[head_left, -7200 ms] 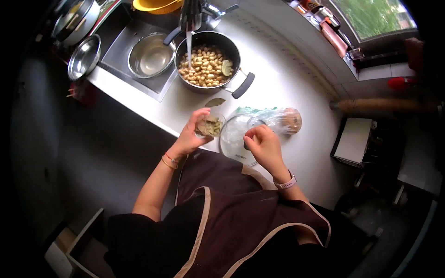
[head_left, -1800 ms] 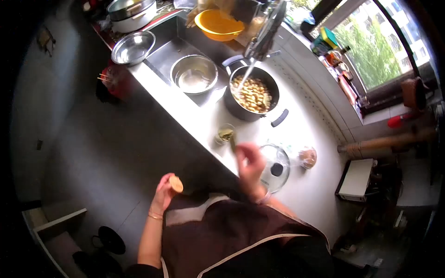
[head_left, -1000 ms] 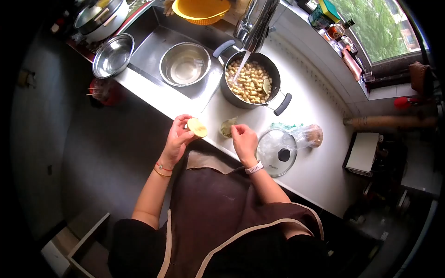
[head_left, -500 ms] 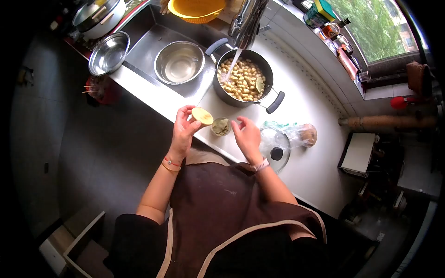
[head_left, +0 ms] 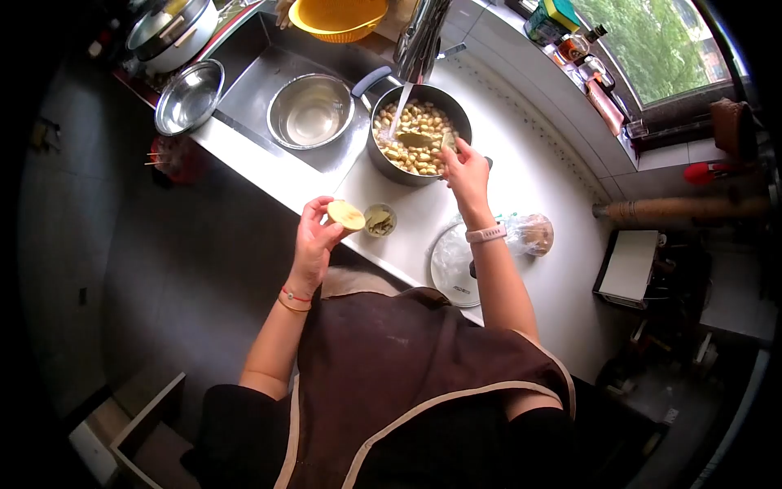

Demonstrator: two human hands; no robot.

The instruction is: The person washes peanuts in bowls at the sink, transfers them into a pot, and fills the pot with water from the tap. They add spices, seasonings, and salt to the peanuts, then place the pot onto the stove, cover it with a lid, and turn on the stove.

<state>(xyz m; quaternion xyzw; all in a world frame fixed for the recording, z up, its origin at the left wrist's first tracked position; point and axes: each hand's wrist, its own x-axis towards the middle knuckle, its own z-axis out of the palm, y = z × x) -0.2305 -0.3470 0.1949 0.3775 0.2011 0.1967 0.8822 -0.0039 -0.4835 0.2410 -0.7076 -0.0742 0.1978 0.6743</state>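
My left hand [head_left: 311, 236] grips a round pale-yellow jar lid [head_left: 346, 215] at the counter's front edge. Close beside it stands a small clear jar [head_left: 380, 220] with dried bay leaves inside, its top uncovered. Over the right part of a dark two-handled pot [head_left: 407, 175], my right hand [head_left: 466, 169] has its fingers pinched together. A brownish bay leaf [head_left: 416, 140] shows just left of those fingertips, and they seem to hold its end. Many peanuts in their shells [head_left: 422, 122] fill the pot, while water [head_left: 400, 110] runs in from the faucet.
A steel bowl [head_left: 275, 114] stands in the sink [head_left: 248, 81], and another metal bowl [head_left: 189, 98] rests at its left edge. A glass lid [head_left: 452, 281] and a plastic-wrapped item [head_left: 533, 235] lie right of the jar. A yellow basket [head_left: 338, 20] is behind the sink.
My right hand has moved from beside the jar, forward and right, to above the pot. A bay leaf now shows near its fingertips. The left hand still grips the lid, slightly lower.
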